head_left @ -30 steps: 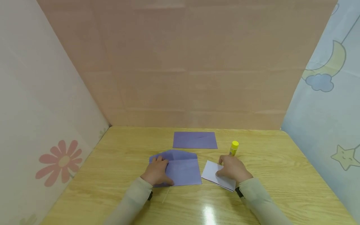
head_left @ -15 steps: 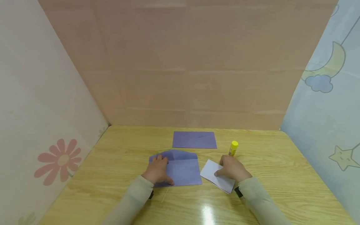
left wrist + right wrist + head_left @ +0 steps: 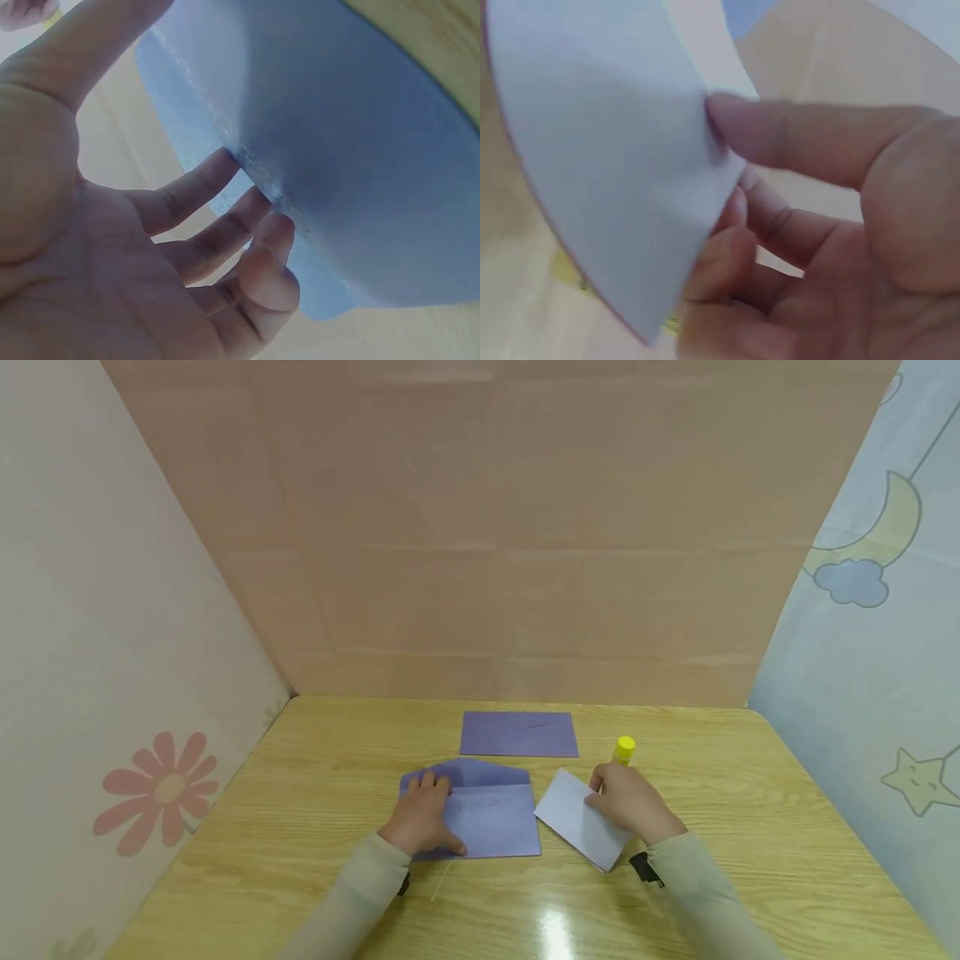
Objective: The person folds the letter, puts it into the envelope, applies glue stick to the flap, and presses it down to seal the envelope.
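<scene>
A lavender envelope (image 3: 491, 822) lies on the table with its flap spread toward the back. My left hand (image 3: 422, 817) rests across its left part, thumb at the near edge. In the left wrist view, bent fingertips touch the envelope (image 3: 360, 150) along the line where the flap meets the body. To the right, my right hand (image 3: 630, 802) pinches a folded white sheet of paper (image 3: 581, 822) by its right-hand edge. In the right wrist view the thumb presses one face of the paper (image 3: 615, 150), while the other fingers are partly hidden behind it.
Just behind the right hand stands a yellow-capped glue stick (image 3: 625, 749), partly covered by the fingers. A darker purple envelope (image 3: 519, 735) lies farther back. One thin pale strip (image 3: 441, 881) lies near the left wrist. Papered walls enclose the table (image 3: 360, 735).
The right hand has turned the white paper clockwise, raised it a little and shifted slightly away from me, now overlapping the glue stick. The left hand stays on the envelope.
</scene>
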Action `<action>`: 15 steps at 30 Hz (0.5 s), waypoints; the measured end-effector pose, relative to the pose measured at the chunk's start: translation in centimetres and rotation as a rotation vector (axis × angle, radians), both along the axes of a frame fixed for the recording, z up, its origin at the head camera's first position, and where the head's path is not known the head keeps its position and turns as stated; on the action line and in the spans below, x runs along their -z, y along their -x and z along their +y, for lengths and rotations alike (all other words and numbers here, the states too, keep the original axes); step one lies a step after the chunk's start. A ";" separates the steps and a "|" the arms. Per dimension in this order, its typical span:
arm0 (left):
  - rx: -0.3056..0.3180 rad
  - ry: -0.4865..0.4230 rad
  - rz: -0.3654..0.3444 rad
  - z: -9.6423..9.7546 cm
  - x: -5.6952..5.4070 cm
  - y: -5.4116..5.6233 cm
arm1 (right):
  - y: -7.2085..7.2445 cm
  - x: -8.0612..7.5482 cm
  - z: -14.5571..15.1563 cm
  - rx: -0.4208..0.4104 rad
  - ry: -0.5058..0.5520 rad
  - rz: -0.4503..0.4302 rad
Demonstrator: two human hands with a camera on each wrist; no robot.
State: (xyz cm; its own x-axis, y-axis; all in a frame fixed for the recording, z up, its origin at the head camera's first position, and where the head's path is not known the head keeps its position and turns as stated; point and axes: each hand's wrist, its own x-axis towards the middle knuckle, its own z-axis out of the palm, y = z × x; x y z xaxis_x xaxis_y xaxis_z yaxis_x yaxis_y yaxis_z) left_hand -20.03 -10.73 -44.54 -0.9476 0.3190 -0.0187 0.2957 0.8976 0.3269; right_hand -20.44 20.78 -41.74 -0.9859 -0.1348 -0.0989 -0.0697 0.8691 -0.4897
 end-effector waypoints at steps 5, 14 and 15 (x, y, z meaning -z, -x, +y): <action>0.012 -0.006 0.037 0.1 -0.1 0.0 | -0.2 -1.3 -0.5 -0.016 0.049 0.184; 0.056 0.028 0.179 0.9 0.4 -0.1 | -0.2 -0.8 -2.6 -0.102 0.409 0.356; 0.061 0.034 0.194 1.0 0.4 -0.1 | -0.2 -0.6 -2.9 -0.116 0.434 0.361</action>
